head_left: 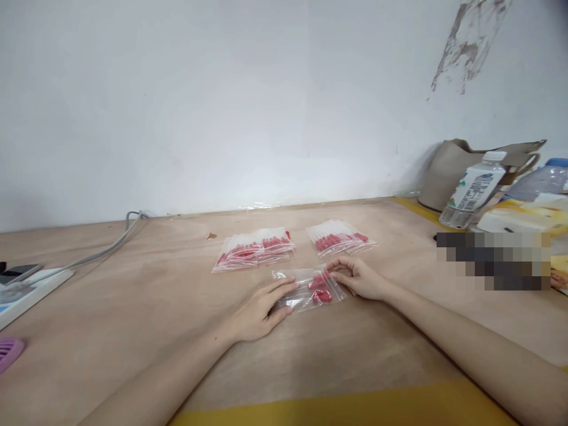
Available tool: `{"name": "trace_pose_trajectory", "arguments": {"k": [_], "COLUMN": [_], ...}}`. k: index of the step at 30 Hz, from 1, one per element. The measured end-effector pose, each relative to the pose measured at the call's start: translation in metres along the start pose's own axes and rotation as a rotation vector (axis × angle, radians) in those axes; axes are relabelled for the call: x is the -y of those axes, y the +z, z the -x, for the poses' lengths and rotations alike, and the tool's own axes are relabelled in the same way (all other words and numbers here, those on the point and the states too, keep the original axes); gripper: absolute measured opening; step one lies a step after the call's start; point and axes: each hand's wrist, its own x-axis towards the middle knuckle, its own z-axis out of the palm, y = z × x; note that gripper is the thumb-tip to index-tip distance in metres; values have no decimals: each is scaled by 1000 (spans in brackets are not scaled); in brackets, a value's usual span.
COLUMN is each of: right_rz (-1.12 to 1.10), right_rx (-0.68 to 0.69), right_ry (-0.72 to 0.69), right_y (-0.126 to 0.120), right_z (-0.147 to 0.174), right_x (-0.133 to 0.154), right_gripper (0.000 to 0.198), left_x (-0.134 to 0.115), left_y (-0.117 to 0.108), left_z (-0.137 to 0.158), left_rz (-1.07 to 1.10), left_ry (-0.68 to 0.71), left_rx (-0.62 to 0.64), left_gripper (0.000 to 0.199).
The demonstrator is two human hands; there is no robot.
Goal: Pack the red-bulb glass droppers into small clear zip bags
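A small clear zip bag (297, 297) lies flat on the table in front of me, with several small red pieces (321, 295) bunched toward its right end. My left hand (262, 309) rests on the bag's left end, fingers stretched out and thumb apart. At the right edge of the bag, my right hand (358, 278) has its fingers curled, thumb and fingertips closed on the plastic. Just beyond are two fanned stacks of similar bags with red pieces: a left stack (255, 247) and a right stack (341, 238).
On the right stand a bottle (473, 192) and a beige bag (448, 171), with a yellow-and-white packet (523, 218) beside them. A grey cable (104, 251) runs to a white object (38, 294) at the left. A purple item (9, 352) shows at the left edge.
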Motion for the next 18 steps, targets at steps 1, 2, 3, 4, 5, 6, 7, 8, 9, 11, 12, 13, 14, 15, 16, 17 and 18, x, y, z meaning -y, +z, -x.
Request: {"name": "trace_pose_trajectory", "arguments": {"k": [1,2,3,4,5,6,7,8,9,11,12,13,14,15,16,17,18], "right_rz": [-10,-14,-12,-8,-5,-8,-17,-34,-58,-104,-120,-130,-137,-142,-148,-154,-154], "right_rx": [-19,-41,-69,-100,-130,-153,-165,-166,-155,-125,-118,-118,-121,-124,-122,-116,-104], "right_ry": [30,57,77,92,103,111,113,111,109,131,157,185,211,231,243,249,252], "right_y": [2,3,5,7,8,10,12,13,14,15,15,15,15,15,16,16,16], "right_z": [-1,-2,-3,-4,-4,-4,-4,-4,-4,-4,-4,-4,-5,-6,-6,-6,-6], "right_x": [0,0,0,0,0,0,1,1,1,1,0,-1,-2,-2,-2,-2,-1], "right_gripper": [29,28,28,27,26,26,26,26,27,29,29,28,26,24,23,21,19], "left_x": [0,0,0,1,0,0,0,0,-1,-1,-2,-2,-2,-2,-2,-2,-1], "left_y": [0,0,0,1,1,1,1,1,1,0,0,0,0,0,-1,-1,-1], "left_z": [0,0,-1,-1,-1,-1,-1,-1,-1,-1,-1,-1,-1,-1,-1,-1,-1], "left_rz": [0,1,3,4,2,-1,-5,-9,-12,-16,-16,-15,-14,-11,-8,-5,-2], "left_ry": [0,1,4,7,10,12,15,16,17,15,13,10,7,5,4,3,5], "left_rx": [-2,-4,-6,-6,-7,-9,-9,-9,-9,-6,-4,-4,-5,-5,-6,-6,-7], "left_gripper": [44,43,43,43,43,43,43,42,42,42,42,42,42,42,42,41,41]}}
